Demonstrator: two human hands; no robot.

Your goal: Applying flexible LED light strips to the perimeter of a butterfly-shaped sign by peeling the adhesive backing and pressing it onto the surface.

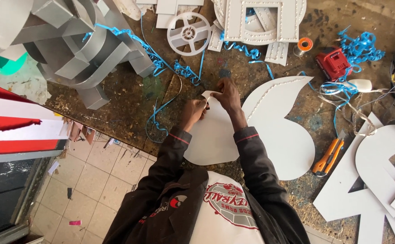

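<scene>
Pinching the pointed upper tip of a white teardrop-shaped panel (pixel 215 140) — left hand (pixel 193 114) and right hand (pixel 227 96) both closed on that tip, fingertips nearly meeting, a small dark bit between them too small to identify. Panel lying flat on the worn table (pixel 125 104), directly beneath and toward the body from the hands, partly overlapping a larger white comma-shaped panel (pixel 281 131) just right of the right hand. Curled blue film strips (pixel 170 68) scattered just beyond and to the left of the hands; a white spoked reel (pixel 189 32) farther beyond. Orange utility knife (pixel 327 157) well to the right, near the lower edge of the larger panel; red power-tool battery (pixel 332 64) and tangled wires farther right. Grey channel letters (pixel 70 40) stacked far left.

Likely risks, as judged — thin tip bending or creasing under the two-handed pinch; film tearing short at the point instead of lifting cleanly; panel sliding over the one beneath, since nothing but the pinch at its tip secures it; loose blue strips or wires snagging a sleeve; grit on the table scratching the white face.
</scene>
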